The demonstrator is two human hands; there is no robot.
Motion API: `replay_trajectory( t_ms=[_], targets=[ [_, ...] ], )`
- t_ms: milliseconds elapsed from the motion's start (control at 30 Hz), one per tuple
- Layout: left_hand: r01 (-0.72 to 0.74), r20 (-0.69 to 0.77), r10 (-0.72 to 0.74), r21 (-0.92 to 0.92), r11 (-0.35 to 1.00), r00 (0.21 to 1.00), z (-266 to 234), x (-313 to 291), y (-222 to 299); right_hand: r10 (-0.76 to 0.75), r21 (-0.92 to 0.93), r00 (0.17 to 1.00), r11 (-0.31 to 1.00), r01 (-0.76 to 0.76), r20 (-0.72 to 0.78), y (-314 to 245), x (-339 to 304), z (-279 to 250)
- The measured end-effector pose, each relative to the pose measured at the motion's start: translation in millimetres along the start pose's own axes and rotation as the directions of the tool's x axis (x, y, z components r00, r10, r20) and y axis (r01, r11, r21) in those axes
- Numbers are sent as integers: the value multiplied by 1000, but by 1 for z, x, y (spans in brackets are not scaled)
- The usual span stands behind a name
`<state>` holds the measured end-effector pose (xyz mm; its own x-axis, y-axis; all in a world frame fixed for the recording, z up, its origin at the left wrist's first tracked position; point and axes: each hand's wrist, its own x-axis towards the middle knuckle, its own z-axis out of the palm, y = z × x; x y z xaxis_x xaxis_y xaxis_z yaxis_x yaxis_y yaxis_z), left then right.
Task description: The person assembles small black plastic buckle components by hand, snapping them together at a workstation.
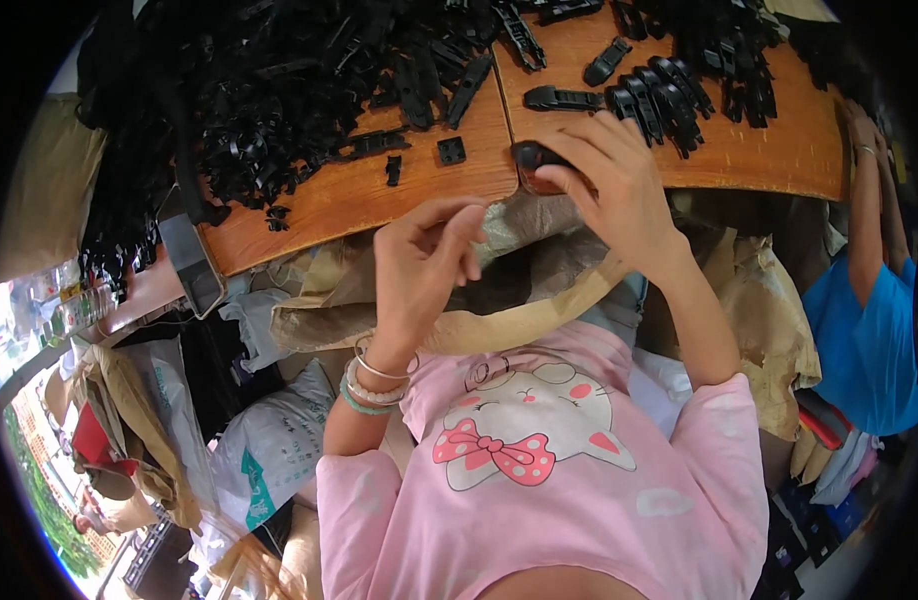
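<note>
Looking down from the head camera, I have my right hand (619, 185) at the front edge of the desk (379, 207), its thumb and fingers closed around a rounded black piece (534, 154). That piece sits at the near edge, beside the seam where two orange-brown boards meet, and my palm hides part of what I grip. My left hand (429, 255) is nearer my body, just short of the edge, its fingers curled and the thumb close to the index finger; I cannot tell whether anything is pinched there. A white bangle (384, 371) and beaded bracelets (364, 402) circle that wrist.

Just beyond my right fingers lie a long black clip (562, 99) and, beside it, a row of curved black parts (669, 98) nested closely together. Another black clip (607, 61) lies farther back. Left of the seam are a small square block (451, 151) and a little narrow part (393, 170), with a large heap of black parts (279, 95) spreading behind them. An opened brown sack (519, 333) is below the edge, in front of my pink shirt (569, 520). To my right, another person in a blue top (859, 345) reaches toward the desk.
</note>
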<state>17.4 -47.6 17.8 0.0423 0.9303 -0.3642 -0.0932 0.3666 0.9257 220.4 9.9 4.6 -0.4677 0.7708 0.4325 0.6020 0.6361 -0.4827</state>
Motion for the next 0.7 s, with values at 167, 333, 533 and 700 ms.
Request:
replay_trajectory(
  t_ms=[167,333,533,700],
  targets=[
    [-332,-222,623,687,646,750,-34,19,-7,-17,-310,996,951,-13,-92,12,19,-1],
    [-269,-159,591,777,569,791,-46,32,-3,-163,-231,982,963,137,-96,14,52,17],
    [-273,-66,643,869,413,763,-41,36,1,-253,-440,963,857,268,94,10,82,30],
    [-324,-20,641,850,414,767,-53,40,4,-342,-457,923,803,384,174,20,89,28]
  ],
)
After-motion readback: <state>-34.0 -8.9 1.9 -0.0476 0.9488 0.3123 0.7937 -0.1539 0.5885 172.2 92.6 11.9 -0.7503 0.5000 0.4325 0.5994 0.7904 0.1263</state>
